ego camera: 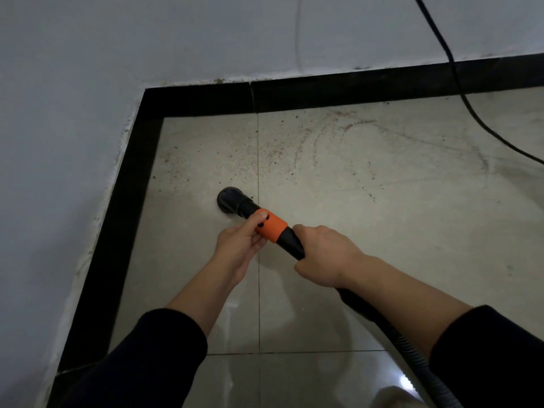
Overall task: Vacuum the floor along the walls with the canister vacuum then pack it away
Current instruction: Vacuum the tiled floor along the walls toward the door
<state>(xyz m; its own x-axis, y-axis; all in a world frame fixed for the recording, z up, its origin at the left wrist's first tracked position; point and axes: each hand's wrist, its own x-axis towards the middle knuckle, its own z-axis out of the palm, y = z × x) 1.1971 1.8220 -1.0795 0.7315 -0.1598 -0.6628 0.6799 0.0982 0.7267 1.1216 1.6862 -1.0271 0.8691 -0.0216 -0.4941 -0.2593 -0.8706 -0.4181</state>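
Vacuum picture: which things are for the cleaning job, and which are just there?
For the job: nozzle, orange sleeve, hose, dirt specks, left hand, right hand.
Just there: wall, black skirting, black cord (possibly the vacuum's).

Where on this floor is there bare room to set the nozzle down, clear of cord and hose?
Two patches: the tile between the left skirting and your left hand, and the wide dusty tile bounded by the right hand, hose and power cord. Crowded around the nozzle, where both hands hold the wand.
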